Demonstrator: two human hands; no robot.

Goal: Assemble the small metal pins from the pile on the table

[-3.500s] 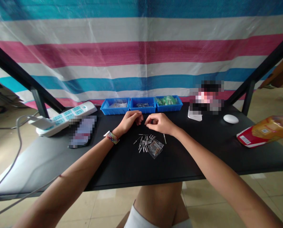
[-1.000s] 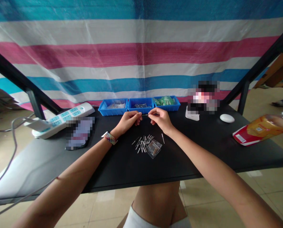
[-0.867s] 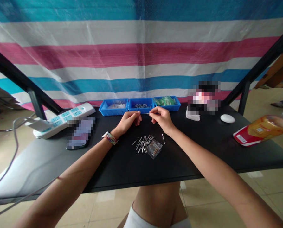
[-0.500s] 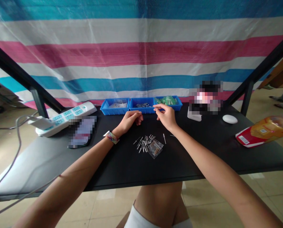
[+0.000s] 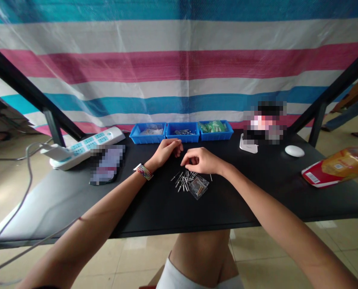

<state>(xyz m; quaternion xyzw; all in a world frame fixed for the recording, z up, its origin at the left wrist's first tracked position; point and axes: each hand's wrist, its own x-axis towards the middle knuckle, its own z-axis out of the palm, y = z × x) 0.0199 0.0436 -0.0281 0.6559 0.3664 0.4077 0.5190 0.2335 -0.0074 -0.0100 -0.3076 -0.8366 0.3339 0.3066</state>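
Observation:
A pile of silver blind rivets (image 5: pixel 183 182) lies on the black table, a small clear plastic bag (image 5: pixel 199 187) with brownish pieces inside beside it. Just above the pile is my right hand (image 5: pixel 205 160), its fingers curled down toward the rivets and thumb near the fingertips; anything between them is too small to make out. My left hand (image 5: pixel 166 152) rests to the left with loosely curled fingers, and what they may hold is hidden. Behind my hands, the middle blue bin (image 5: pixel 183 138) contains more rivets.
The left blue bin (image 5: pixel 147 139) holds clear bags, the right blue bin (image 5: pixel 216 135) green packets. A power strip (image 5: pixel 88 145) and a blurred flat item (image 5: pixel 106 166) lie left. At right are a white square object (image 5: pixel 248 145), a white oval object (image 5: pixel 294 151) and a red-yellow package (image 5: pixel 335 168).
My right hand has moved from in front of the middle and right bins down toward me, over the rivet pile's upper edge. My left hand stays in nearly the same place.

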